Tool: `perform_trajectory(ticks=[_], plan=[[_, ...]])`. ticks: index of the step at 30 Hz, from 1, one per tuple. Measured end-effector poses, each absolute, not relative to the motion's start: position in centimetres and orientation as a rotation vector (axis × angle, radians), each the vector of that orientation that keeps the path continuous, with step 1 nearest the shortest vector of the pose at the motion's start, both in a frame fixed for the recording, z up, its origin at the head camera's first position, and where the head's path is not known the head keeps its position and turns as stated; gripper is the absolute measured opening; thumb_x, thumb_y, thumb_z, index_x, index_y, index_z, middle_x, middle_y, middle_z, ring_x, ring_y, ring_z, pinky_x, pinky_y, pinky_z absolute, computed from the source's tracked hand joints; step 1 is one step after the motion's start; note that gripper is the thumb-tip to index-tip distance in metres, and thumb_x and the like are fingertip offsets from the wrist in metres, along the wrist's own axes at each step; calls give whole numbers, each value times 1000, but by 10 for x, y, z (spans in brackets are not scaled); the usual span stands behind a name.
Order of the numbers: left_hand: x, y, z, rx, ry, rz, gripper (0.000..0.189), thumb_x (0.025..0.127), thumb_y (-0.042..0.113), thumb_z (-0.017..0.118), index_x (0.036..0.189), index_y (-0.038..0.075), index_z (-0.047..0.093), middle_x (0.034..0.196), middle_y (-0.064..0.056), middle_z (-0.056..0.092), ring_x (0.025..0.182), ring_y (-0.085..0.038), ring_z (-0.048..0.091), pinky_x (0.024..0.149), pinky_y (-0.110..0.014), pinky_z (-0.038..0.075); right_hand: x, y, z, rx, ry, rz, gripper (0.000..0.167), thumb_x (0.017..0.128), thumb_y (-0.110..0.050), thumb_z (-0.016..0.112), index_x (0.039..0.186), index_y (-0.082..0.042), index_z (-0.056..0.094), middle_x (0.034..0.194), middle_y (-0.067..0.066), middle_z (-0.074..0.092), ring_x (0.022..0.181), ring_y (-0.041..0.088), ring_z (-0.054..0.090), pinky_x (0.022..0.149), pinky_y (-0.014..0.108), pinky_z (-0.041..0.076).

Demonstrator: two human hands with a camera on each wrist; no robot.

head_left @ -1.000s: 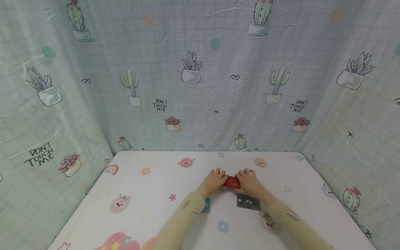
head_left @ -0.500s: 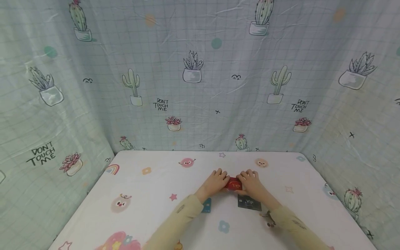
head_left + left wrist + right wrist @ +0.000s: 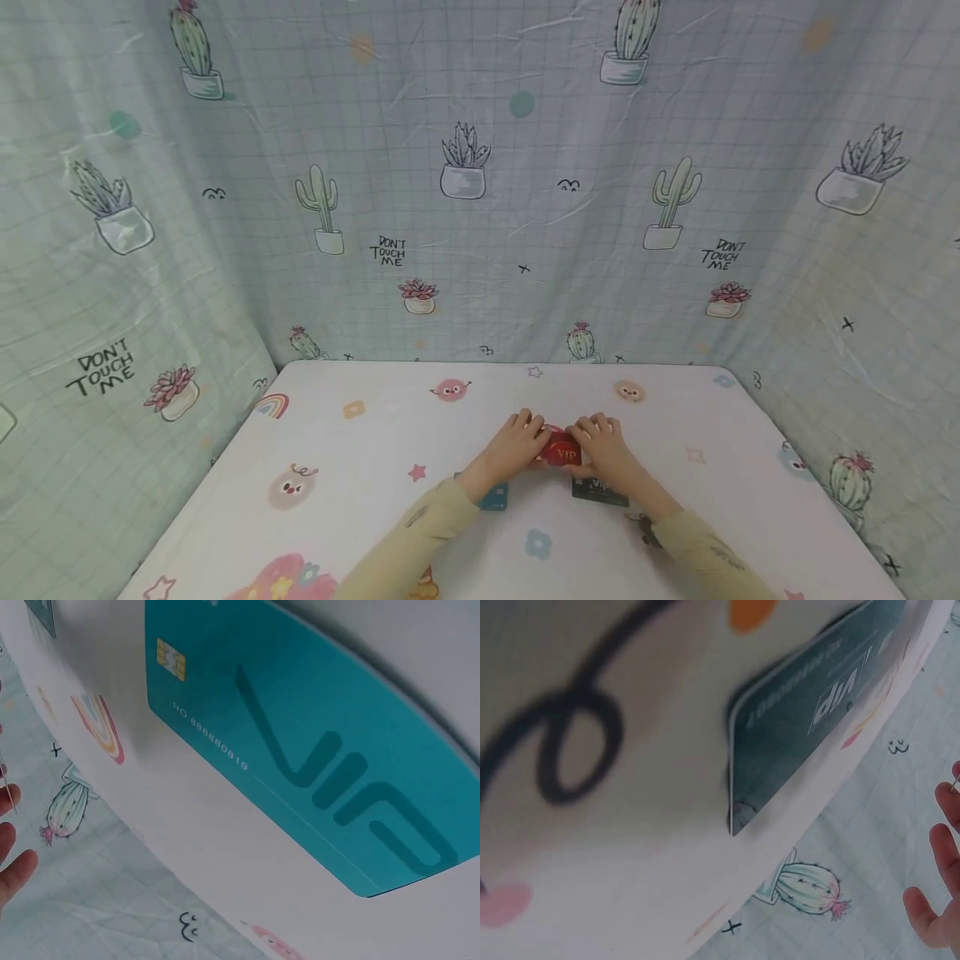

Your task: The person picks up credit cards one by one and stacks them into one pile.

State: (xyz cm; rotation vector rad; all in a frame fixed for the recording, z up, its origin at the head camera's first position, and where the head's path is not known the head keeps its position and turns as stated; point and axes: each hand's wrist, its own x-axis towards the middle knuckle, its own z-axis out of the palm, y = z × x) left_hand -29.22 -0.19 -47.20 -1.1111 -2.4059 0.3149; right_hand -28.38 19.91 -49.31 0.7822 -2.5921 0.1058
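Observation:
A red card (image 3: 564,452) with gold "VIP" lettering is held between both hands over the white table. The left hand (image 3: 512,450) pinches its left side, and the right hand (image 3: 606,452) grips its right side. Fingers cover both ends of the card. Below the left wrist lies a blue card (image 3: 494,497), partly hidden by the arm; the left wrist view shows it as a teal card (image 3: 300,742) with a chip. A black "Vip" card (image 3: 602,493) lies under the right hand, which overlaps its top edge; the right wrist view shows this dark card (image 3: 810,712) too.
The table (image 3: 360,450) wears a white cloth printed with faces, stars and flowers. A cactus-print curtain (image 3: 480,225) stands along its back and both sides.
Both hands have drawn slightly nearer the body with the red card. More of the blue card shows now, and the right hand covers more of the black card's upper edge.

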Motion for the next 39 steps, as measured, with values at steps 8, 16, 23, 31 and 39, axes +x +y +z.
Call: perform_trajectory(ticks=[8, 16, 23, 31, 39], plan=[[-280, -9, -471, -1103, -2396, 310, 52, 75, 49, 63, 115, 17, 55, 107, 1, 53, 97, -14, 45, 86, -25, 43, -275, 192, -495, 805, -2521, 162, 59, 62, -45, 74, 107, -10, 56, 92, 3, 51, 90, 21, 40, 78, 46, 34], [-266, -16, -472, -1073, -2388, 290, 51, 76, 48, 63, 115, 16, 56, 106, 0, 54, 95, -15, 44, 84, -27, 44, -265, 186, -494, 830, -2461, 147, 63, 58, -44, 75, 107, -9, 56, 91, 3, 49, 89, 22, 41, 76, 46, 37], [-257, -22, -470, -1037, -2400, 285, 54, 75, 50, 63, 116, 16, 56, 104, 0, 52, 94, -15, 43, 82, -26, 42, -261, 179, -493, 839, -2442, 158, 61, 58, -44, 75, 105, -10, 56, 93, 4, 51, 90, 22, 42, 77, 49, 37], [-245, -30, -469, -994, -2449, 241, 51, 75, 48, 63, 114, 16, 56, 104, 0, 55, 95, -15, 46, 85, -27, 43, -253, 169, -490, 839, -2449, 131, 61, 57, -44, 76, 104, -11, 58, 94, 4, 52, 89, 22, 42, 76, 49, 38], [-235, -39, -472, -967, -2436, 224, 50, 73, 48, 66, 111, 16, 58, 102, 0, 55, 94, -15, 46, 83, -28, 43, -247, 159, -491, 851, -2455, 132, 58, 58, -46, 75, 103, -14, 57, 94, 2, 51, 91, 21, 42, 78, 47, 38]])
